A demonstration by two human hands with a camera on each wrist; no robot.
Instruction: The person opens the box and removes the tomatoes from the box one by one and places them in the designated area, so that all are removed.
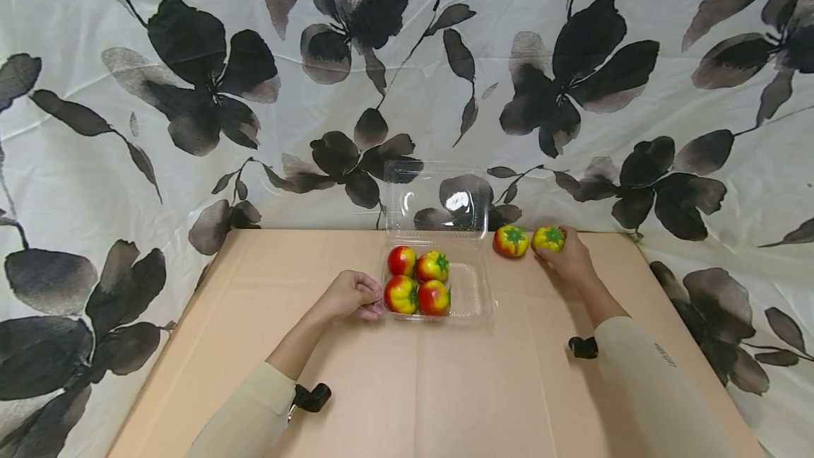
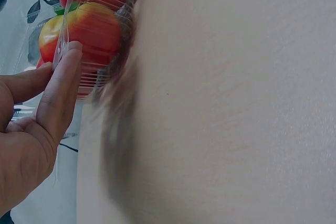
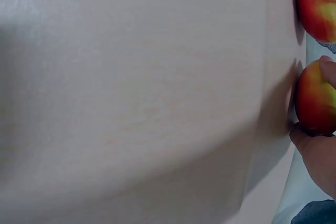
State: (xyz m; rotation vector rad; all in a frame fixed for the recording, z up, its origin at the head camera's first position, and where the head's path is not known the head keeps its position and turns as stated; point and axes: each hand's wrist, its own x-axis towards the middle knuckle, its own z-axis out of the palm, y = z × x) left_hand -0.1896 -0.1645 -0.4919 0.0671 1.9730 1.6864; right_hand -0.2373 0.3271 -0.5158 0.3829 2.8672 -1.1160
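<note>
A clear plastic clamshell container lies on the table with its lid raised at the back. Inside its left part sit several red-and-yellow bell peppers with green tops, in two rows. My left hand pinches the container's left rim between thumb and fingers, as the left wrist view shows close up beside a pepper. At the table's back edge, my right hand grips another bell pepper, its thumb and fingertips on either side. One more pepper stands just left of that one.
The light wooden-coloured table ends close behind the peppers, against a hanging white cloth with dark flower print. A black wrist camera is on the left sleeve, another black camera on the right.
</note>
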